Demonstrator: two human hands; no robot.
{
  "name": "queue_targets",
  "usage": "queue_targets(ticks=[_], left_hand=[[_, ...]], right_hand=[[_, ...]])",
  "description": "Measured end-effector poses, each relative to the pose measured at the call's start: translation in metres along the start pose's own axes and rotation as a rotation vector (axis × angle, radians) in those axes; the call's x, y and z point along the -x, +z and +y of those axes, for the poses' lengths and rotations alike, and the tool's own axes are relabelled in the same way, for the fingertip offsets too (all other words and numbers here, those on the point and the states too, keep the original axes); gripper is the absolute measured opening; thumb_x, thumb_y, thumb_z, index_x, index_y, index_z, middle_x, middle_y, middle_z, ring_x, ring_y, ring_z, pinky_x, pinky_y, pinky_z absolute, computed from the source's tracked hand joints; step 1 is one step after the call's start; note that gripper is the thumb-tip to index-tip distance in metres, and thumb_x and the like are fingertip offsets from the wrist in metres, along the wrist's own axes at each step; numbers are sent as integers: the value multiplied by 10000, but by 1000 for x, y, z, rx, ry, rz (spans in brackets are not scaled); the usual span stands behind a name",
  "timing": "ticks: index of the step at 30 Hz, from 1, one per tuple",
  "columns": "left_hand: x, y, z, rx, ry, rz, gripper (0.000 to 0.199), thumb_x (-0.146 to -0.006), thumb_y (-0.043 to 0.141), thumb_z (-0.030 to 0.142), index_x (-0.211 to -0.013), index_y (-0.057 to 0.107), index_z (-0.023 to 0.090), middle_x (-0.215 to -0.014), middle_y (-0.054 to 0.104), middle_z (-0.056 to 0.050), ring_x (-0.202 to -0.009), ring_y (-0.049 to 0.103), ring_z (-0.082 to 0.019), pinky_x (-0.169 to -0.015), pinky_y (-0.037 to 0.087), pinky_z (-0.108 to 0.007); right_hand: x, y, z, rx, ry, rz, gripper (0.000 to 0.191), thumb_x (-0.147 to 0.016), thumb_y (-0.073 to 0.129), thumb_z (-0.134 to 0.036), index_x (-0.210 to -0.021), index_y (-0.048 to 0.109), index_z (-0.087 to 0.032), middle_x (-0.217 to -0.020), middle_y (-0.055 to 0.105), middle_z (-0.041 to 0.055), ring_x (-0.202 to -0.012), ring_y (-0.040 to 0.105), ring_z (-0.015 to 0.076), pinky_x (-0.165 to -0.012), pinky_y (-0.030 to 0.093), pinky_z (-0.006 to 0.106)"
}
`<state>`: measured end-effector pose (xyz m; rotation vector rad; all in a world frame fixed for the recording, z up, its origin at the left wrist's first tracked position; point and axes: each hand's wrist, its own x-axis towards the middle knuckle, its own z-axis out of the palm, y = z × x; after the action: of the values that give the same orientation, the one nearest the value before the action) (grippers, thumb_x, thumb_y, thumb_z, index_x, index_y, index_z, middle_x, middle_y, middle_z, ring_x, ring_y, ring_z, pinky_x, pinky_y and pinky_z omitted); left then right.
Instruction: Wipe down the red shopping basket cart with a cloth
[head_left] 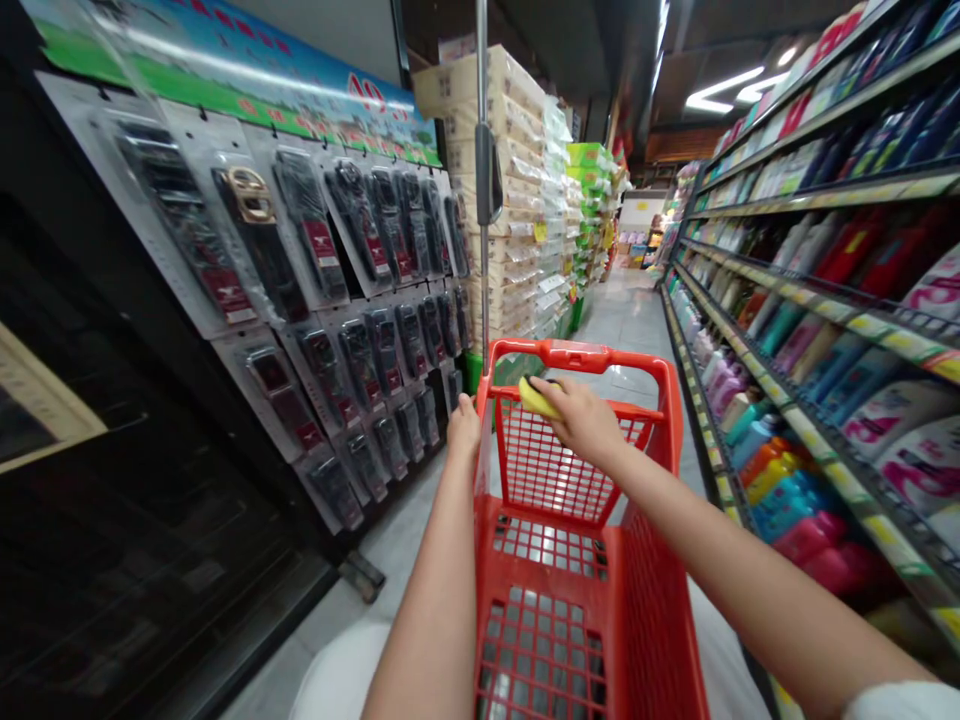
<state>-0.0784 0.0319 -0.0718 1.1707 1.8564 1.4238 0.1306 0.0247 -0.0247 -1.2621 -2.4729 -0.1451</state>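
Observation:
A red plastic shopping cart stands in front of me, with its handle frame at the far end and its basket toward me. My left hand is closed on the cart's left edge, just below the corner of the frame; its fingers are partly hidden. In my right hand is a yellow sponge with a dark part along its top. The sponge touches or nearly touches the red crossbar above the grid flap. Bare grid shows on the cart's floor.
On the left hangs a display of packaged belts. Stacked cartons stand behind it, near an upright metal pole. Shelves of bottles line the right. A tiled aisle floor runs ahead between them.

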Motion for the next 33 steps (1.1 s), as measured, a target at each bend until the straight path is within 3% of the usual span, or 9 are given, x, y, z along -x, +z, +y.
queue_targets(ticks=[5,11,15,20,23,26,29,31,33], left_hand=[[8,4,3,-117,5,16,623,-998,163,400,-1189,701,149,-1112,724,-165,-1142,630,-291,-910,472,-356],[5,6,-7,39,42,5,632,-1003,146,429,-1227,677,170,-1169,714,-100,-1133,637,-227,-941,473,-303],[5,3,-6,7,33,2,610,-996,184,443,-1218,679,164,-1206,695,-116,-1179,610,-251,-963,457,-319],[10,0,2,-131,-25,13,664,-980,188,478,-1021,739,109,-1016,736,-192,-1103,645,-319,-894,479,-347],[11,0,1,-150,18,23,701,-969,179,524,-953,739,103,-987,732,-210,-1062,660,-329,-903,477,-361],[12,-1,-3,-113,72,27,678,-971,186,524,-1030,724,116,-1074,720,-197,-1136,628,-309,-961,451,-353],[13,-3,-4,-81,115,3,650,-986,160,470,-1123,693,124,-1137,705,-182,-1141,625,-295,-966,447,-363],[15,-3,-3,-92,135,-13,634,-991,166,440,-1126,687,105,-1142,698,-195,-1128,629,-303,-956,453,-374],[16,-3,-1,-81,153,-31,590,-993,199,407,-1146,674,93,-1172,686,-196,-1157,612,-299,-975,445,-372]], right_hand=[[-28,24,21,61,107,-2,452,-927,482,-273,-1379,493,-257,-1339,543,104,-1162,507,256,-953,388,376],[-70,41,-35,9,186,5,375,-948,383,-234,-1285,546,-262,-1211,614,100,-1089,546,246,-898,401,381],[-84,55,-65,-101,272,137,410,-953,335,-198,-1310,533,-235,-1290,587,122,-1209,492,255,-1018,327,441],[-59,103,-97,-340,339,201,562,-935,278,-157,-1487,342,-242,-1486,440,82,-1368,372,184,-1093,319,381],[-23,147,-107,-481,377,179,635,-880,297,-124,-1510,297,-202,-1417,514,109,-1294,479,182,-1015,431,356],[7,177,-104,-518,299,-2,661,-797,392,-87,-1440,430,-236,-1239,650,93,-1123,610,217,-912,510,386],[6,165,-91,-524,363,2,568,-798,420,-123,-1342,540,-238,-1180,676,82,-1045,638,215,-872,529,369],[-10,134,-77,-485,390,152,534,-825,407,-152,-1335,547,-224,-1240,640,89,-1108,600,208,-935,498,355],[-27,94,-58,-378,271,279,535,-841,425,-173,-1363,526,-231,-1319,584,83,-1208,525,211,-1016,437,341]])
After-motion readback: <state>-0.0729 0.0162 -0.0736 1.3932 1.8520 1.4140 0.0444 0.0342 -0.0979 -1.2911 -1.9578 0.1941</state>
